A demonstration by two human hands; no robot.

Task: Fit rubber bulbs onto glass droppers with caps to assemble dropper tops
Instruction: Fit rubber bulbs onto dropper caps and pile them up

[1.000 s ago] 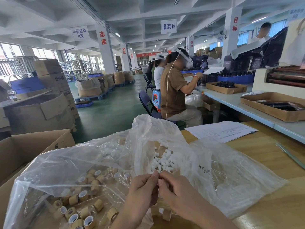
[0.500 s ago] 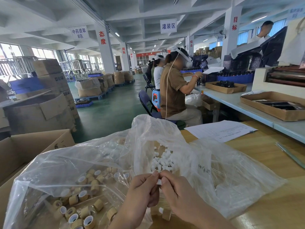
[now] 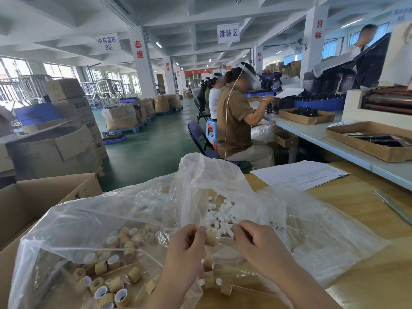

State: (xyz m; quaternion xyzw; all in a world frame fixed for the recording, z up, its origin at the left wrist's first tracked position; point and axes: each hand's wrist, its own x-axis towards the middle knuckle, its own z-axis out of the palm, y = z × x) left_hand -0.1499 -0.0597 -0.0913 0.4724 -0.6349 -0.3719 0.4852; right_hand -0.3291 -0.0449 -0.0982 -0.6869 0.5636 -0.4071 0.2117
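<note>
Tan cap (image 3: 210, 237) with a thin glass tube (image 3: 225, 238) through it is held level between two hands, low in the centre of the view, above a wooden worktop (image 3: 356, 219). The left hand (image 3: 185, 248) pinches the cap with curled fingertips, and the right hand (image 3: 256, 244) pinches the tube, so the piece is steadied from both sides, likely for seating a bulb. The left fingers hide whether a bulb is on yet. Just behind the hands, a clear plastic bag (image 3: 200, 175) lies open towards the person, with white rubber bulbs (image 3: 219, 216) within easy reach. A second bag (image 3: 78, 219) to the left holds loose caps (image 3: 111, 275). Assembled droppers (image 3: 226, 287) lie on the worktop just below the hands, apparently set aside as done. A cardboard box (image 3: 33, 197) stands at far left, and a sheet of paper (image 3: 298, 175) lies further back.
</note>
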